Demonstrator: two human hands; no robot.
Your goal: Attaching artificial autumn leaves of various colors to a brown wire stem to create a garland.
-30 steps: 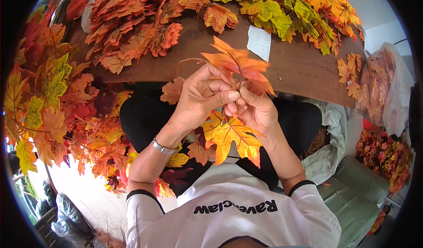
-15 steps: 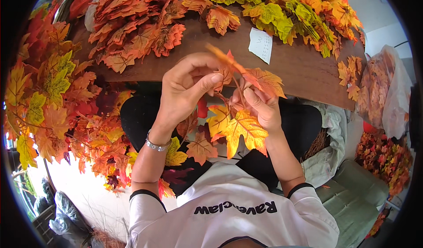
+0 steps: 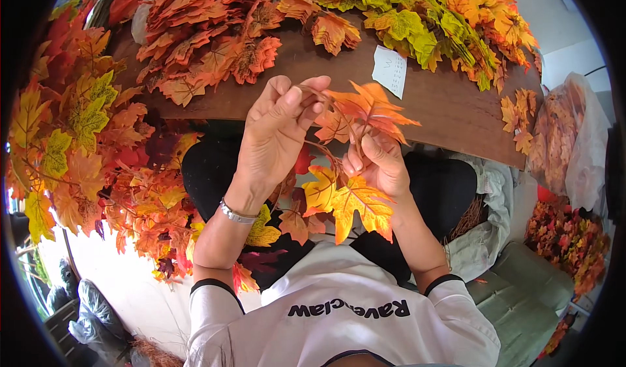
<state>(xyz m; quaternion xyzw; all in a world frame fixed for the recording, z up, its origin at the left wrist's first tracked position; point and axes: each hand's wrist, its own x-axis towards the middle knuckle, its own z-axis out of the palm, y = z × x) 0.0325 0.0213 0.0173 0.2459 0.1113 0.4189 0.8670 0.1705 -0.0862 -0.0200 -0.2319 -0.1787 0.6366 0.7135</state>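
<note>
My right hand (image 3: 380,161) grips the brown stem of an artificial maple leaf garland (image 3: 357,205), whose yellow-orange leaves hang below the fingers. Above that hand an orange artificial leaf (image 3: 372,111) spreads out to the right. My left hand (image 3: 282,114) is raised beside it, thumb and fingers pinched on a thin stem that runs to this orange leaf. More of the garland, with brownish and yellow leaves, trails down over my lap between the forearms. Exactly where the stems meet is partly hidden by the fingers.
Across the brown table (image 3: 450,116) lie stacked orange leaves (image 3: 202,31), green leaves (image 3: 417,28) and a white paper slip (image 3: 390,71). Finished-looking leaf garlands (image 3: 85,145) hang at the left. A clear plastic bag (image 3: 580,132) of leaves stands at the right, near a green cushioned seat (image 3: 515,295).
The orange leaf has turned to lie flatter, its upper face showing. My left hand has risen slightly, its fingers now pinching the stem higher up. My right hand stays nearly in place.
</note>
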